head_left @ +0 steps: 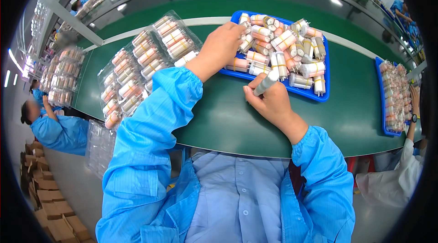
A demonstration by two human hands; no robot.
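Observation:
My left hand [219, 47] reaches over the left end of a blue plastic tray [326, 71], its fingers bent down among the parts there. Its fingertips are partly hidden, so what they grip is unclear. Heaped in the tray are small metal-and-pink cylindrical parts [284, 40] with white sleeves, pins and yellow bands. Held like a pen in my right hand [273, 101] is a thick whitish-grey marker pen [267, 82], tilted at the tray's near edge. To the left, clear plastic blister trays [194, 42] hold rows of similar parts.
All this lies on a green workbench [219, 119]. Another filled blue tray [382, 101] stands far right beside a co-worker's hand [414, 99]. More filled blister trays [66, 76] are stacked at the left. A co-worker in blue [59, 133] sits there, above cardboard boxes [50, 196] on the floor.

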